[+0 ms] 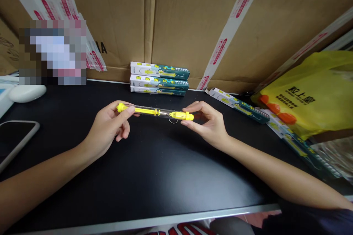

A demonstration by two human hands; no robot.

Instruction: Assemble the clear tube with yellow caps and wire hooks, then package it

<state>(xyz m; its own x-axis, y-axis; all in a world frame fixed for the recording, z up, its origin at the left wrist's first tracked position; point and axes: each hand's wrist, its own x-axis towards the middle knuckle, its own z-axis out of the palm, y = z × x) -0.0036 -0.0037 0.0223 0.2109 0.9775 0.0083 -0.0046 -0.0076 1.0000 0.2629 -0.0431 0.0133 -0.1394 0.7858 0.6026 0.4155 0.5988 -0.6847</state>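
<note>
A clear tubular spring scale (146, 111) with yellow ends and a yellow inner rod is held up level above the black table (154, 180). My left hand (111, 123) grips its left end, with the thumb lying along the tube. At the other end, my right hand (208, 121) pinches the yellow cap between thumb and fingers. A thin metal ring (173, 121) shows just under the tube, near its right end. Some fingertips of both hands are hidden behind the scale.
Stacked spring scale boxes (159, 80) stand at the back against large cardboard (182, 18). More boxes (239, 105) lie at right, beside a yellow plastic bag (311, 95). A phone (16, 139) and a white rounded object (27, 93) are at left. The table's front edge (165, 224) runs nearby.
</note>
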